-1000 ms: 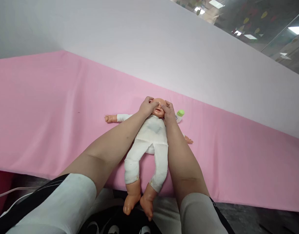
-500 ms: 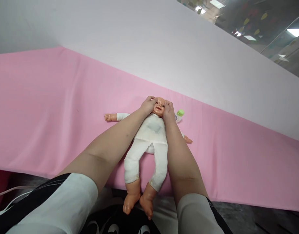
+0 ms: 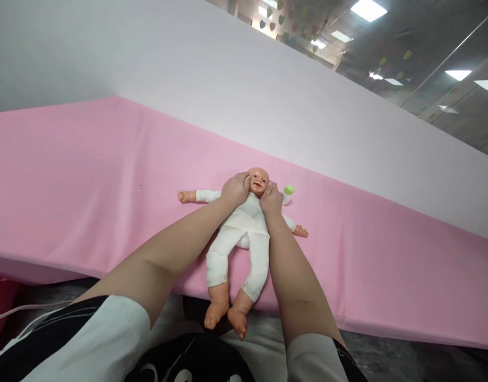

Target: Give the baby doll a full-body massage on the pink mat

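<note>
A baby doll (image 3: 247, 217) with a cloth body and plastic head, hands and feet lies on its back, its feet toward me. My left hand (image 3: 236, 189) presses against one cheek of the doll's head (image 3: 258, 174), with its fingers bent around the side of the face. On the opposite cheek my right hand (image 3: 271, 198) rests in the same way, its fingers curled in. Parts of the fingers are hidden beside the head. A small clear bottle (image 3: 286, 198) with a green cap lies just beyond my right hand.
A pink padded surface (image 3: 387, 265) stretches to both sides under the doll. Behind it rises a white wall (image 3: 307, 106) with a glass window (image 3: 387, 48) above. White cables (image 3: 28, 306) hang at the lower left, near the front edge.
Both hands have slid from beside the eyes and forehead down to the cheeks, baring more of the doll's forehead. The camera view has tilted up slightly.
</note>
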Action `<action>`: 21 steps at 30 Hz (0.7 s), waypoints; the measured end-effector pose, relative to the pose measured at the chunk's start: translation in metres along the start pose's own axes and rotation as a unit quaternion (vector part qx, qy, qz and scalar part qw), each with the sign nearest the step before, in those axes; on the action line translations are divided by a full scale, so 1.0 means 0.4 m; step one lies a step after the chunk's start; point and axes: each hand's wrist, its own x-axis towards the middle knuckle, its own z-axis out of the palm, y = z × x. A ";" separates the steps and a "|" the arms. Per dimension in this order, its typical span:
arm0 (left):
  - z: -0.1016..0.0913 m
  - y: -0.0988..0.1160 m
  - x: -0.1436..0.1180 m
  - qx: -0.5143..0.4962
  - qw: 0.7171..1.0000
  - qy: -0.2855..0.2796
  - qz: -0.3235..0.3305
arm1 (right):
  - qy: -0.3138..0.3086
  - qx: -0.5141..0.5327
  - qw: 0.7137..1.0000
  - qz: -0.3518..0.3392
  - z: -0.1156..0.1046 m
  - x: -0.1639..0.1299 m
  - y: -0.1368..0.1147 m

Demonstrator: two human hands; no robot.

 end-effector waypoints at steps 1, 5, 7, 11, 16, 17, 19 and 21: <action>-0.006 -0.006 -0.008 -0.014 1.000 -0.013 0.009 | -0.016 0.014 1.000 -0.014 -0.005 -0.002 0.007; -0.019 -0.034 -0.015 -0.093 0.992 -0.068 0.043 | -0.090 0.094 0.991 -0.020 -0.021 0.012 0.033; -0.016 -0.045 -0.008 -0.140 0.986 -0.083 0.037 | -0.122 0.108 0.987 -0.003 -0.026 0.021 0.037; 0.002 -0.062 0.006 -0.204 0.975 -0.087 -0.002 | -0.140 0.108 0.984 0.013 -0.034 0.020 0.024; 0.010 -0.071 0.015 -0.228 0.969 -0.084 -0.035 | -0.138 0.089 0.986 0.024 -0.041 0.007 -0.004; 0.009 -0.071 0.015 -0.232 0.968 -0.087 -0.038 | -0.132 0.082 0.987 0.026 -0.040 0.006 -0.007; 0.005 -0.069 0.015 -0.240 0.966 -0.092 -0.042 | -0.116 0.079 0.990 0.030 -0.037 0.006 -0.010; 0.003 -0.067 0.014 -0.246 0.964 -0.092 -0.042 | -0.104 0.089 0.990 0.029 -0.033 0.008 -0.008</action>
